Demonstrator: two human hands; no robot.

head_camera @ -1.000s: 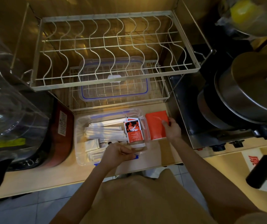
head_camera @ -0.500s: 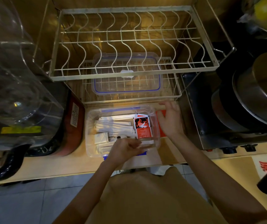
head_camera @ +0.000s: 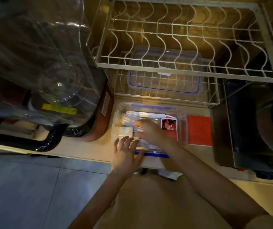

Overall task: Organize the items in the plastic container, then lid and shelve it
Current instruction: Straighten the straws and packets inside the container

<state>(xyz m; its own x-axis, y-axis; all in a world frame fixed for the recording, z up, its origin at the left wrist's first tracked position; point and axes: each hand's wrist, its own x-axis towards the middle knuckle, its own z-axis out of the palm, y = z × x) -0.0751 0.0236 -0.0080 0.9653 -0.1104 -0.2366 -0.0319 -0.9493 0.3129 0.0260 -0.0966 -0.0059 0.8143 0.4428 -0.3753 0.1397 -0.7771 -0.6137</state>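
Observation:
The clear plastic container (head_camera: 181, 120) with blue clips sits on the counter below the wire rack. It holds white paper-wrapped sticks (head_camera: 130, 117), a white sachet (head_camera: 125, 132) and red-and-black packets (head_camera: 169, 128). My right hand (head_camera: 149, 132) reaches into the container over the white items, its fingers bent down among them; the view is too blurred to tell if it grips any. My left hand (head_camera: 126, 154) lies flat with spread fingers on the container's near left rim. The clear lid (head_camera: 164, 80) with a blue seal rests on the rack's lower tier.
A red packet (head_camera: 199, 130) lies on the counter right of the container. The two-tier wire dish rack (head_camera: 188, 70) overhangs behind. A large clear jug and a red appliance (head_camera: 102, 116) stand to the left. A dark metal stove (head_camera: 251, 123) stands to the right.
My right hand left the red packet on the counter and moved left into the container. My left hand opened and shifted onto the near left rim. The view swung left and down.

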